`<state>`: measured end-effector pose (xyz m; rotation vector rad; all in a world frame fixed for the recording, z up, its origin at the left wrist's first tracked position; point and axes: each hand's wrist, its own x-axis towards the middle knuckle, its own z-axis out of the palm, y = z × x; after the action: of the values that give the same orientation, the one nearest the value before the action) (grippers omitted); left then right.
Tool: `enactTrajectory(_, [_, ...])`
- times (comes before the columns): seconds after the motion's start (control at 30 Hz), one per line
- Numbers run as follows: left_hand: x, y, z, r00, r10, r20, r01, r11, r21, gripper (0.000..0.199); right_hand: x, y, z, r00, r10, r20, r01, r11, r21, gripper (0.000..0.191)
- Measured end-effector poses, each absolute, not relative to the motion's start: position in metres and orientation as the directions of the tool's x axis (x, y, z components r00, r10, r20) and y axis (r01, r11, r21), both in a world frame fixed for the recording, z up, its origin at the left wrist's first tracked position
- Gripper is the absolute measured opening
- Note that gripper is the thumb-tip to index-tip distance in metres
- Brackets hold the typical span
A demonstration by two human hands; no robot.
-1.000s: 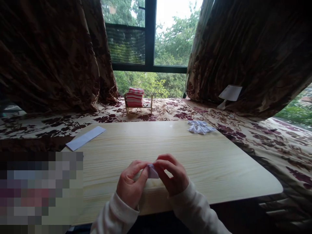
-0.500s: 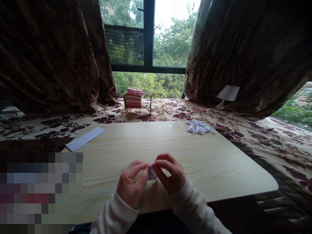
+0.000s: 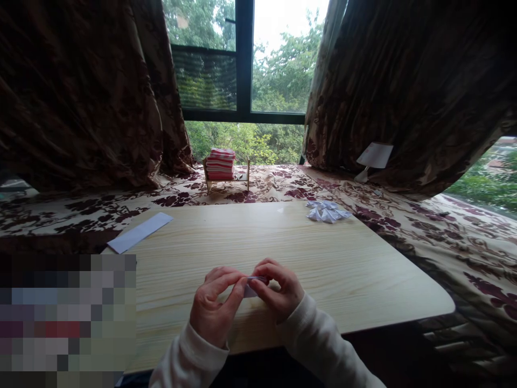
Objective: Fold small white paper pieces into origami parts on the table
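Note:
A small piece of folded white paper (image 3: 250, 291) is held above the near part of the table, between both hands. My left hand (image 3: 216, 303) pinches its left side between thumb and fingers. On the right, my right hand (image 3: 279, 288) grips the top and right edge, thumb in front and fingers curled behind. The fingers cover part of the paper, so its full shape is hidden. Farther off at the table's back right lies a cluster of folded white paper pieces (image 3: 326, 212). A stack of long white paper strips (image 3: 140, 233) rests at the back left.
The pale wooden table (image 3: 194, 237) has a rounded right corner. Behind it, a flowered cloth (image 3: 278, 186) carries a little wooden rack (image 3: 226, 181) with folded red-and-white cloths (image 3: 220, 164) and a small white lamp (image 3: 375, 155). A blurred-out patch covers the lower left.
The paper's top edge has tipped, and a thin folded edge now shows between the fingertips. My right fingers have curled closer around it. The camera view has shifted slightly.

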<state>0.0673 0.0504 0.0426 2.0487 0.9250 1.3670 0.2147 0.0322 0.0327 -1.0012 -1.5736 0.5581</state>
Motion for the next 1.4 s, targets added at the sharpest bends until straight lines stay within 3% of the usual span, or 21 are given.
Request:
enactTrajectory(0.2, [0.068,0.049,0.046,0.235,0.792,0.564,0.264,-0.61,0.747,0.012,0.21,0.03,0.04,0.045,0.818,0.573,0.246,0.547,-0.8,0.013])
enactTrajectory(0.33, [0.069,0.048,0.044,0.116,0.843,0.525,0.22,-0.537,0.814,0.008,0.211,0.033,0.036,0.002,0.857,0.515,0.203,0.504,-0.84,0.014])
enactTrajectory(0.47, [0.069,0.049,0.041,0.047,0.893,0.447,0.147,-0.449,0.881,0.009,0.216,0.036,0.03,0.093,0.906,0.413,0.209,0.387,-0.898,0.018])
enactTrajectory(0.7, [0.072,0.051,0.04,-0.027,0.957,0.29,0.035,-0.289,0.957,0.008,0.216,0.034,0.034,0.106,0.864,0.493,0.246,0.458,-0.855,0.027])
enactTrajectory(0.83, [0.072,0.052,0.041,-0.082,0.981,0.175,-0.029,-0.178,0.984,0.012,0.214,0.034,0.03,0.052,0.931,0.362,0.217,0.343,-0.914,0.027])
enactTrajectory(0.97, [0.072,0.053,0.039,-0.016,0.984,0.176,0.005,-0.175,0.984,0.017,0.215,0.033,0.028,0.04,0.921,0.387,0.258,0.365,-0.895,0.024])
enactTrajectory(1.13, [0.073,0.05,0.04,0.203,0.957,0.206,0.147,-0.238,0.96,0.023,0.214,0.031,0.031,0.009,0.901,0.434,0.324,0.408,-0.854,0.022])
enactTrajectory(1.27, [0.072,0.048,0.042,0.203,0.943,0.262,0.191,-0.301,0.934,0.023,0.211,0.03,0.03,-0.015,0.924,0.382,0.328,0.365,-0.871,0.024])
enactTrajectory(1.4, [0.073,0.049,0.039,0.262,0.947,0.185,0.156,-0.23,0.96,0.027,0.212,0.029,0.029,-0.043,0.901,0.433,0.388,0.414,-0.824,0.025])
